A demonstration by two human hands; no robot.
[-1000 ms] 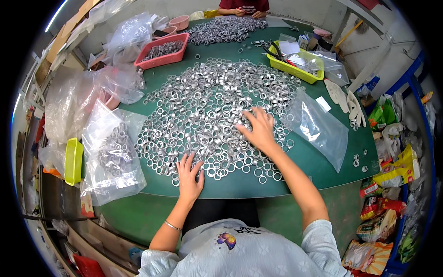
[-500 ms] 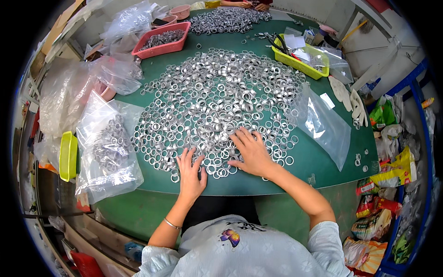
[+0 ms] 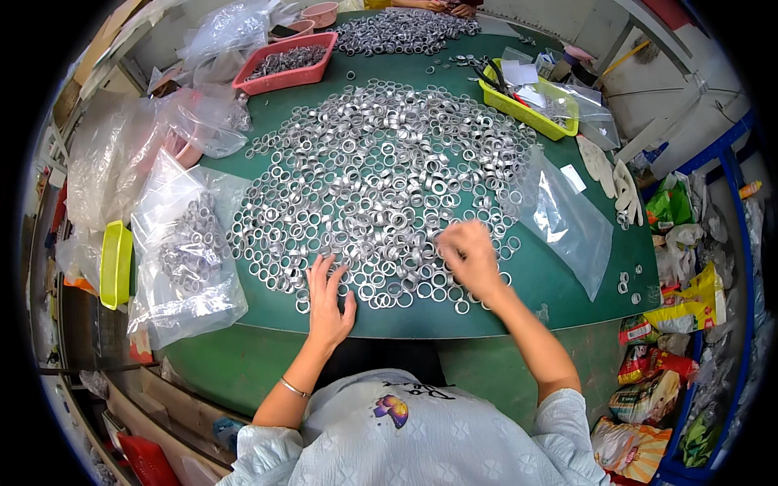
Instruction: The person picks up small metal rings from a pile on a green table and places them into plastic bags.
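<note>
A broad heap of silvery metal rings (image 3: 356,190) lies spread over the green table (image 3: 567,312), some flat, some on edge. At the heap's near edge, my left hand (image 3: 328,304) rests with its fingers stretched out, touching the rings. My right hand (image 3: 472,255) is at the near right part of the heap, slightly blurred, its fingers curled in. Whatever those fingers may hold is hidden beneath the hand.
Clear bags lie on both sides: one with rings (image 3: 190,247) at left, a flat one (image 3: 571,227) at right. A red basket (image 3: 284,77) of small parts and a yellow-green tool basket (image 3: 531,113) stand farther back. Gloves (image 3: 624,190) lie right. Another person's hands (image 3: 450,6) are at the far edge.
My right hand has shifted right and its spread fingers have curled in. My left hand stays nearly in place, fingers still stretched. The view has shifted slightly.
</note>
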